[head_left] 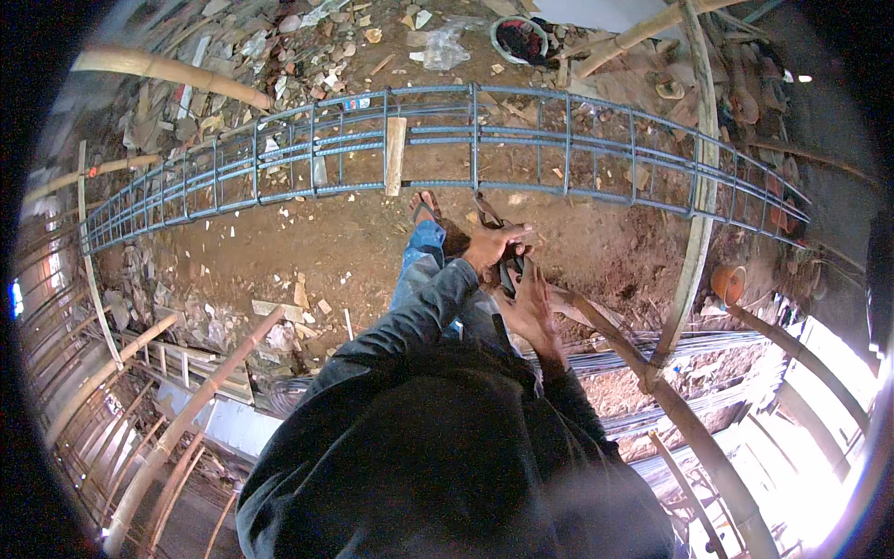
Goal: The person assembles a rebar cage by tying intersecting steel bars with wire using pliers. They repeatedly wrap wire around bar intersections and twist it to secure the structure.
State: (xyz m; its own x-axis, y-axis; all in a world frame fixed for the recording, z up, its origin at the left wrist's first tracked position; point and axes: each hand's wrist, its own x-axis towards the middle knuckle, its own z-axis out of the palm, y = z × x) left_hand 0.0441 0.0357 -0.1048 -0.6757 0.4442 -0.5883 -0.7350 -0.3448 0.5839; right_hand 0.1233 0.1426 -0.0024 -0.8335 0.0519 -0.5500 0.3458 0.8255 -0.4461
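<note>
Both hands are close together in front of my body, below the long blue-grey steel rebar cage. My left hand has one finger stretched to the right and the others curled; what they hold, if anything, is hidden. Just below it, my right hand closes around a dark, slim object, perhaps a hand tool, whose kind I cannot make out. Neither hand touches the cage. A light wooden strip leans across the cage's bars, above my sandalled foot.
Bamboo poles and a wooden post stand to the right, with an orange bucket beyond. Rubble covers the ground behind the cage, near a round tub. Long thin bars lie to the lower right.
</note>
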